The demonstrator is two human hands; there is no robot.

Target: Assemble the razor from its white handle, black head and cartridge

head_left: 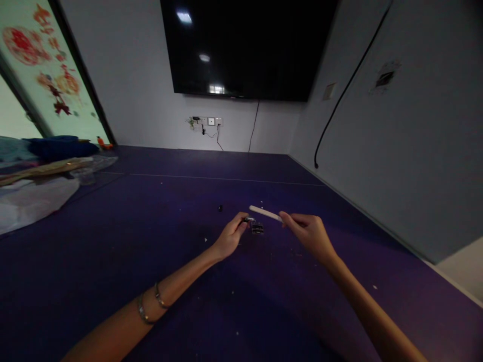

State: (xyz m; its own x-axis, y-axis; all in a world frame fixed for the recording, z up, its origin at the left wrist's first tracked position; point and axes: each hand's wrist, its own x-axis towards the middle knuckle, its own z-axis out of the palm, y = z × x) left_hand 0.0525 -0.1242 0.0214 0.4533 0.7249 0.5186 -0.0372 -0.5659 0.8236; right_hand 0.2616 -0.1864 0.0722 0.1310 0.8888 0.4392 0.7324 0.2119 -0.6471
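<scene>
My left hand [231,235] is closed round a small dark item with a shiny silvery tip [249,219]; its kind is too small to make out. Between thumb and fingers, my right hand [305,230] pinches one end of a pale flat craft stick [265,213]. The stick's free end points left, just above and beyond the silvery tip; whether they touch I cannot tell. Just right of my left fingertips lies a small dark block-like piece [257,229] with light markings. A little black cap-like piece [220,207] rests on the purple surface, farther off to the left.
The purple surface [151,261] carries scattered pale scraps [375,287]. Plastic sheeting [41,203] and dark blue cloth [62,147] lie at the left. Beyond are a wall-mounted television [249,50], sockets [211,121] with cords, and a black cable [345,93] hanging on the right wall.
</scene>
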